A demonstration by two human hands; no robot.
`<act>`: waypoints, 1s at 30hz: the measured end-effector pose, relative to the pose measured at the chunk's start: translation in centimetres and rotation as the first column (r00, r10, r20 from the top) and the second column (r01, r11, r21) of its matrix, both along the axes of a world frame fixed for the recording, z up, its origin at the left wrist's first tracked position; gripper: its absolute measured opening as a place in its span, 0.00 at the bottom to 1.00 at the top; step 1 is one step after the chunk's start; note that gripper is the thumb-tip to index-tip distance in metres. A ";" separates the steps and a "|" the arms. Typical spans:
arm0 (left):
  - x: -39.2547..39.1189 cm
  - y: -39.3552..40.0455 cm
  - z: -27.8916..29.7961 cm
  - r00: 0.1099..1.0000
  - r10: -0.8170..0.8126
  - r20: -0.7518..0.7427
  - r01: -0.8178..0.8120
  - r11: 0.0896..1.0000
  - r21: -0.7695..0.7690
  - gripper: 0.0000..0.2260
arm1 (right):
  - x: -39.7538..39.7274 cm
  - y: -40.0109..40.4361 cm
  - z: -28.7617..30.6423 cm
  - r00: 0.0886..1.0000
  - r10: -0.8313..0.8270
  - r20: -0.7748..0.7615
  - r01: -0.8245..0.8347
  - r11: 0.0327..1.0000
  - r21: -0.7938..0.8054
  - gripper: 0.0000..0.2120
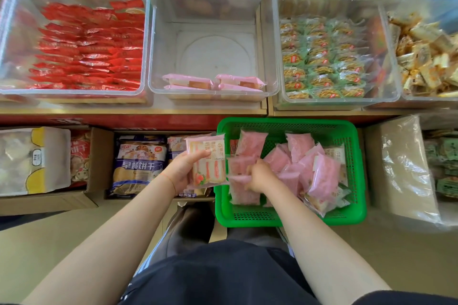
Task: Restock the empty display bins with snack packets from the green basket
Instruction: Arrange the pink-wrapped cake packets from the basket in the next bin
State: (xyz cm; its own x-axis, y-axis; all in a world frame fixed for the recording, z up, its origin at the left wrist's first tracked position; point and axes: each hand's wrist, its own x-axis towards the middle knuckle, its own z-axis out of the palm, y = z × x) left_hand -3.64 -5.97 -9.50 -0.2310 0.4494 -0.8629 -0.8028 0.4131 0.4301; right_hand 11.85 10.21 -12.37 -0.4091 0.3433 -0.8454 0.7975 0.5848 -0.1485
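While the left hand (184, 168) grips a small stack of pink snack packets (207, 160) just outside the green basket (357, 168), at its left wall, the right hand (260, 176) is down inside the basket, fingers curled onto another pink packet (241, 179) at the left side of the pile. It looks pinched, but the fingertips are partly hidden so can't be sure the grip is complete.

Step in hand, as I judge it: gathering a handful before loading the near-empty clear bin (269, 39), which sits on the shelf straight beyond the basket's far-left corner. Only a few pink packets (213, 83) lie along that bin's front wall; rest of the floor is bare.

To do it well: take one packet at a time w/ the right hand, pass to the left so the stack stays squared and face-up, don't squeeze, since contents look like soft sandwich cake. Then lift the stack over the bin's front rim and lay it flat behind the existing row, same orientation.

Plenty of loose packets (322, 176) remain in the basket, so several more trips are likely.
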 end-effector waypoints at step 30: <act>-5.0 3.8 14.2 0.949 0.250 0.191 -0.312 0.831 0.461 0.10 | -9.0 0.9 18.9 0.144 -0.962 -0.233 0.293 0.266 -0.918 0.15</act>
